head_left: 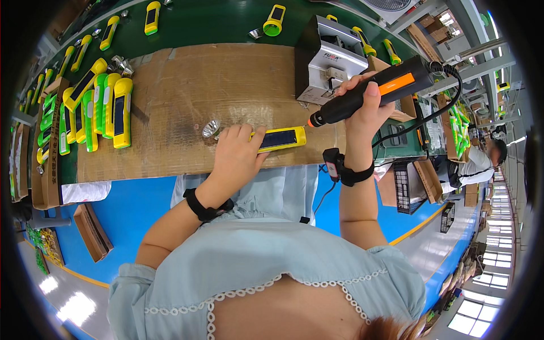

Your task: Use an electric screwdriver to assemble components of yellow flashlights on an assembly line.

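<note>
At nine o'clock a tall cardboard box point(50, 175) holds green and yellow lights point(46, 122), overlapping too much to count; near three, another box point(445, 124) carries green pieces point(459, 127). One open carton point(93, 232) lies on the floor between eight and nine — I cannot tell what is in it. My left hand point(238, 150) is curled over one yellow torch point(281, 139), lying on the cardboard sheet point(187, 85); one silver reflector point(211, 128) sits at the hand's ten o'clock. My right hand point(365, 119) grips one black electric screwdriver point(396, 84) at the torch's two o'clock, bit beside its end — whether touching, I cannot tell.
</note>
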A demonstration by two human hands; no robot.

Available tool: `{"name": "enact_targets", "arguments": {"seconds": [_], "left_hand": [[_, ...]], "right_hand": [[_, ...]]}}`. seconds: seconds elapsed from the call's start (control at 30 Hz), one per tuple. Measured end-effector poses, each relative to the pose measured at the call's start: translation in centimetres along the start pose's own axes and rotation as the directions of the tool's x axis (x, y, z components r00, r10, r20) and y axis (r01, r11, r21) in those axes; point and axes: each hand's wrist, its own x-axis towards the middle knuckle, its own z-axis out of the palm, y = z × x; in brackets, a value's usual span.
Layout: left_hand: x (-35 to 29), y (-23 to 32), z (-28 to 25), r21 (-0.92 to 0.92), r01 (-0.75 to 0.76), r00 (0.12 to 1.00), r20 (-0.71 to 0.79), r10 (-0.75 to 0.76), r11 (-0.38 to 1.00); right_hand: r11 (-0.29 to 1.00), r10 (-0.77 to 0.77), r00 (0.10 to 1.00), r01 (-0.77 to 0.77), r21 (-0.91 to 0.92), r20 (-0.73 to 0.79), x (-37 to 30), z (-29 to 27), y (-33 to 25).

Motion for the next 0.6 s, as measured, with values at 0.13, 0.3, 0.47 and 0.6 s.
{"name": "enact_targets", "arguments": {"seconds": [0.13, 0.3, 0.47, 0.6], "left_hand": [[0.1, -0.1, 0.1, -0.011, -0.001, 1.000, 0.002, 0.001, 1.000], [0.2, -0.1, -0.3, -0.025, 0.015, 0.999, 0.041, -0.014, 1.000], [0.3, -0.1, -0.1, -0.029, 0.032, 0.998, 0.045, -0.031, 0.999], [0.4, 0.0, -0.1, -0.015, 0.025, 0.999, 0.043, -0.024, 1.000]], "right_hand": [[0.999, 0.030, 0.999, -0.029, -0.028, 0.026, -0.2, -0.3, 1.1], [0.996, 0.079, 0.992, -0.073, -0.058, 0.103, -0.7, 0.0, 2.3], [0.994, 0.072, 0.992, -0.063, -0.091, 0.105, -1.6, -0.3, 2.4], [0.990, 0.117, 0.985, -0.106, -0.092, 0.127, -1.5, 0.1, 2.1]]}}
